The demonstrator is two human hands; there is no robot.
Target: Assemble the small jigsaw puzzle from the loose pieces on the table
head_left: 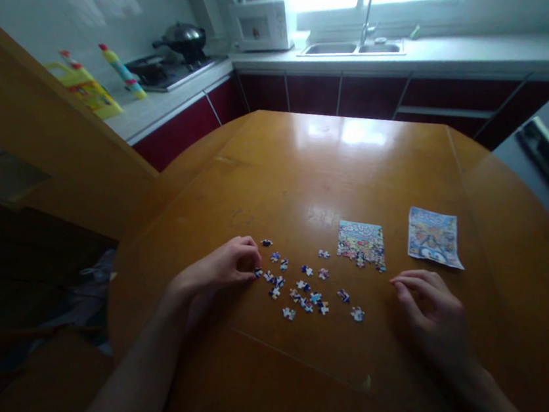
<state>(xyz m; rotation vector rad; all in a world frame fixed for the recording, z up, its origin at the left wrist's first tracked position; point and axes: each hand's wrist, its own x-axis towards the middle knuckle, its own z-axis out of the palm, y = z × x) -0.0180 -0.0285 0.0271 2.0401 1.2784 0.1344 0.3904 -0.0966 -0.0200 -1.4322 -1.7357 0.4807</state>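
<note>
Kitchen, round-ended wooden table [278, 173] across mid-frame; jigsaw work, piece-handling step in hand (judged).
Left hand [224, 263], left of centre: wrist bent, palm turned inward, thumb and forefinger nearly together at a small dark piece [257, 273], apparently pinched; lifted or not, cannot tell. Right hand [434, 310], lower right: forearm slanting in from the corner, thumb and forefinger tips brought together, nothing visible between them. Loose puzzle pieces [315, 297] scattered between the hands; partly joined puzzle [360, 241] right of centre, lower edge ragged; printed sheet [432, 236] farther right. Next move, judged: calls for a secure fingertip pinch and clearance over neighbouring pieces.
</note>
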